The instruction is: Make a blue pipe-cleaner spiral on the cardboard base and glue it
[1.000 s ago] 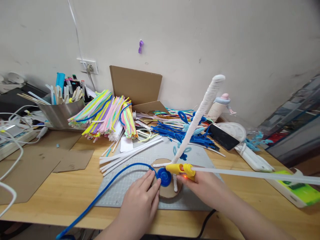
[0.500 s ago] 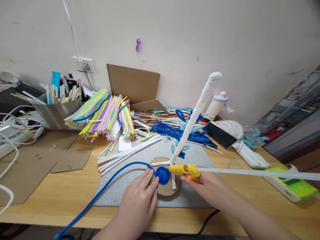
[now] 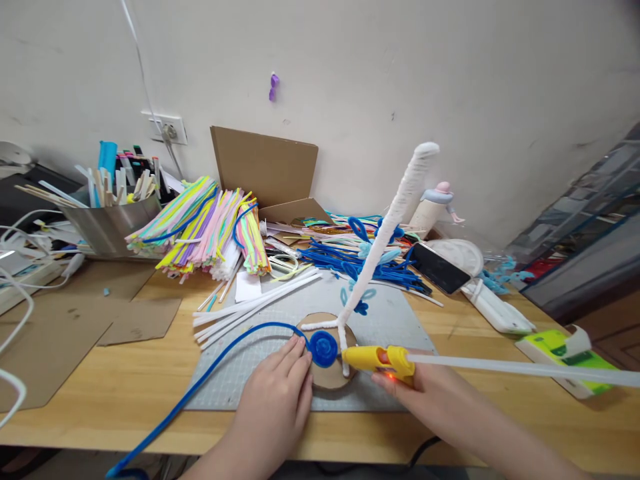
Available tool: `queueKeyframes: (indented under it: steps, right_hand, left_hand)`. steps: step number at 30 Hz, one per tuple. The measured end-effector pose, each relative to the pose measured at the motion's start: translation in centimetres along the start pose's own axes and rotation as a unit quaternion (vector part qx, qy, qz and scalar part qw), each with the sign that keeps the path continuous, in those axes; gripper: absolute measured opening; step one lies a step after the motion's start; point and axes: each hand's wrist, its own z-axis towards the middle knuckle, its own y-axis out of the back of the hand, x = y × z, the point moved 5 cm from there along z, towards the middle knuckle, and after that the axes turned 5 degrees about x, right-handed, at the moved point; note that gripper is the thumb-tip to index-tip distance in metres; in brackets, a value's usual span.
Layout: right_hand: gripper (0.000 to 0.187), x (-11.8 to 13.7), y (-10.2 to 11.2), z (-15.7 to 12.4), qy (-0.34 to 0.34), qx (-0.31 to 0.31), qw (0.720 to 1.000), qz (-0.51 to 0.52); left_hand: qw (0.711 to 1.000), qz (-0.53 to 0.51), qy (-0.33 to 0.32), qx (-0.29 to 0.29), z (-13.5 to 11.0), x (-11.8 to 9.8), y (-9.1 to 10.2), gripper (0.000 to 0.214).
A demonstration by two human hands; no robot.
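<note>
A round cardboard disc (image 3: pixel 330 380) lies on the grey cutting mat, with a flat coil of blue pipe cleaner (image 3: pixel 323 349) on it. The coil's long loose tail arcs left past the table's front edge. My left hand (image 3: pixel 277 380) rests at the disc's left side, fingers together and fingertips pressed on the blue strand beside the coil. In my right hand (image 3: pixel 417 383) is a yellow hot glue gun (image 3: pixel 377 360), its red light lit and its nozzle at the coil's right side. A long glue stick (image 3: pixel 500 367) sticks out behind it. From the disc rises a tilted white wrapped stem (image 3: pixel 385 233) with splayed feet.
White strips (image 3: pixel 250 310) lie on the mat (image 3: pixel 240 387). Bundles of coloured pipe cleaners (image 3: pixel 200 227), loose blue ones (image 3: pixel 345 257) and a metal holder of sticks (image 3: pixel 113 227) stand behind. At right are a phone (image 3: pixel 440 267) and a green pack (image 3: pixel 565 360).
My right hand has drawn the glue gun slightly right and down, so its nozzle sits a little lower by the coil. My left hand stays in place; the view has shifted slightly.
</note>
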Motion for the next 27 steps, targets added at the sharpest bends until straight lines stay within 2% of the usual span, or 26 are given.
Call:
queueKeyframes:
  steps: [6, 14, 27]
  right_hand:
    - [0.033, -0.26, 0.09, -0.08, 0.015, -0.021, 1.0, 0.014]
    - [0.03, -0.66, -0.38, 0.54, 0.036, -0.061, 0.997, -0.031]
    - [0.031, -0.13, -0.69, 0.04, 0.033, -0.039, 0.998, -0.033]
  left_hand:
    - [1.0, -0.01, 0.002, 0.0, -0.04, 0.11, -0.07, 0.03]
    - [1.0, -0.012, 0.007, 0.012, -0.13, 0.15, -0.22, 0.031]
    - [1.0, -0.011, 0.011, 0.02, -0.2, 0.22, -0.32, 0.033]
